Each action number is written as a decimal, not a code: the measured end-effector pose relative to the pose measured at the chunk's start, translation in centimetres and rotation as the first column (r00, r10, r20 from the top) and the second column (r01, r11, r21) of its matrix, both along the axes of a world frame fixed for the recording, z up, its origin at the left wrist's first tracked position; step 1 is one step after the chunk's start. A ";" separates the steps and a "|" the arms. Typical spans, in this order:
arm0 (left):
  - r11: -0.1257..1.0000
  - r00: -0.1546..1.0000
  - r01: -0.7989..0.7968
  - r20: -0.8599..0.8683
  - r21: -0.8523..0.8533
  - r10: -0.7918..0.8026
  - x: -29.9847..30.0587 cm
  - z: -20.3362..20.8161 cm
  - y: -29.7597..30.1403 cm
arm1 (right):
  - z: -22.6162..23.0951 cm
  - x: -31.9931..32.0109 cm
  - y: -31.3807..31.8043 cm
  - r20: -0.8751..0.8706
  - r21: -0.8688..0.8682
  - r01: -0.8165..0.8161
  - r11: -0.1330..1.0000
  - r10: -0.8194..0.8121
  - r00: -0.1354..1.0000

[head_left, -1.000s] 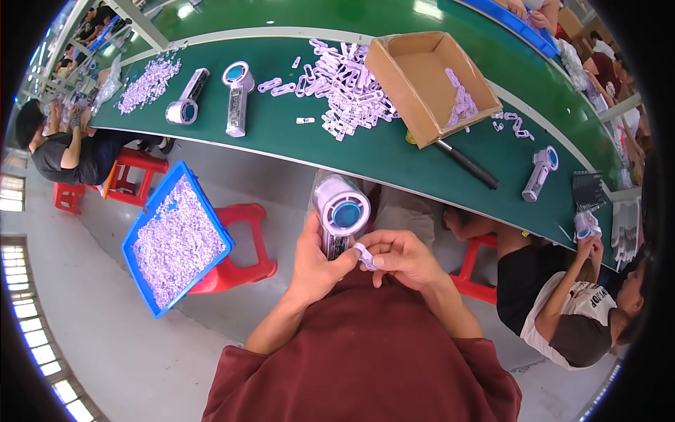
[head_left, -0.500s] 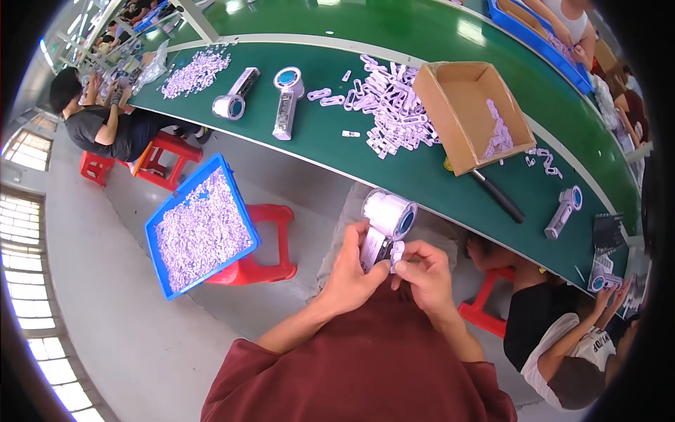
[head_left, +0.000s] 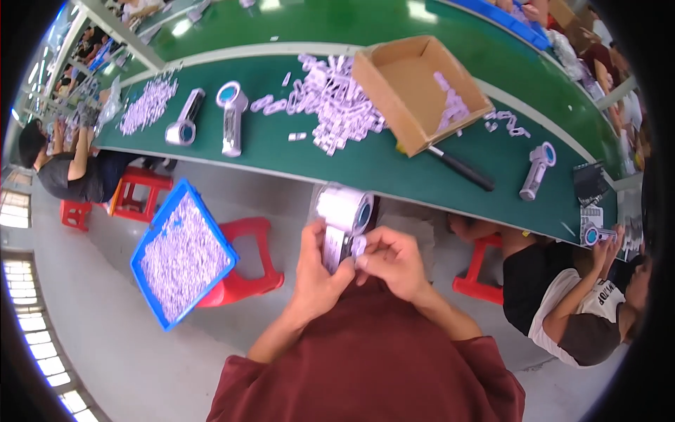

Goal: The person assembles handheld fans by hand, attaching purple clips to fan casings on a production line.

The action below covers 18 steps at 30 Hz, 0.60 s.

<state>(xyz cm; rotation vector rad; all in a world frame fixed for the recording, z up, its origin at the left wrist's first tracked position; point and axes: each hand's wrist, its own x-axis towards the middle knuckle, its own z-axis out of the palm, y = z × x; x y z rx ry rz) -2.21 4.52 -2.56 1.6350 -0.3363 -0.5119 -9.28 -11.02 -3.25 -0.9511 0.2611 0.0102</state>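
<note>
The white handheld fan has tilted, its ring head now facing right.

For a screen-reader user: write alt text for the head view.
Left hand grips a white handheld device with a round blue-ringed head while the right hand presses a small pale lilac plastic piece against it, above a long green table strewn with similar pieces.

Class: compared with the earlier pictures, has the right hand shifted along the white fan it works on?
No. The right hand stays at the handle of the white fan, beside the left hand; only the head camera swung against the green table.
</note>
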 end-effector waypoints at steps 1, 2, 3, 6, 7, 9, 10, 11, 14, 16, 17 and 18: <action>1.000 1.000 -0.009 -0.006 0.010 0.009 -0.1 0.0 -0.2 | 0.0 0.0 0.0 -0.005 -0.036 0.001 0.999 -0.001 1.000; 1.000 0.999 0.015 0.033 0.007 -0.015 0.1 0.0 -0.1 | -0.2 0.1 0.1 -0.010 -0.054 -0.003 0.999 0.003 1.000; 1.000 1.000 0.012 0.028 -0.016 -0.011 0.1 -0.4 0.0 | -0.4 0.1 0.1 -0.006 -0.053 0.005 0.999 -0.006 1.000; 0.997 0.998 -0.002 -0.066 -0.072 -0.002 -0.2 0.3 0.4 | -0.4 0.2 0.5 0.031 -0.078 0.024 0.997 -0.021 0.999; 0.997 0.999 0.001 -0.054 -0.081 -0.005 -0.3 0.7 0.3 | -0.3 0.2 0.5 0.037 -0.095 0.018 0.995 -0.014 0.999; 0.997 1.000 0.020 -0.022 -0.075 -0.022 -0.3 1.2 0.1 | -0.3 0.1 0.3 0.049 -0.116 0.018 0.993 -0.013 0.999; 0.998 0.999 0.033 0.041 -0.047 -0.031 -0.3 1.3 0.1 | -0.2 0.1 0.3 0.057 -0.145 0.013 0.989 -0.005 0.998; 0.999 0.994 0.043 0.103 -0.018 -0.041 -0.3 1.3 0.1 | -0.2 0.0 0.2 0.063 -0.172 0.006 0.985 0.005 0.998; 0.999 0.989 0.047 0.143 0.005 -0.047 -0.5 1.2 0.1 | -0.3 -0.3 0.1 0.077 -0.154 0.011 0.988 0.001 0.997; 0.999 0.990 0.043 0.136 0.013 -0.045 -0.6 1.3 -0.1 | -0.2 -0.4 0.0 0.088 -0.082 0.031 0.996 -0.024 0.996; 0.999 0.989 0.043 0.141 0.013 -0.044 -0.7 1.1 -0.1 | -0.2 -0.5 0.1 0.094 -0.010 0.051 0.999 -0.050 0.994; 0.999 0.989 0.038 0.143 0.016 -0.040 -0.8 1.0 -0.1 | -0.2 -0.5 0.0 0.092 -0.004 0.044 0.999 -0.043 0.995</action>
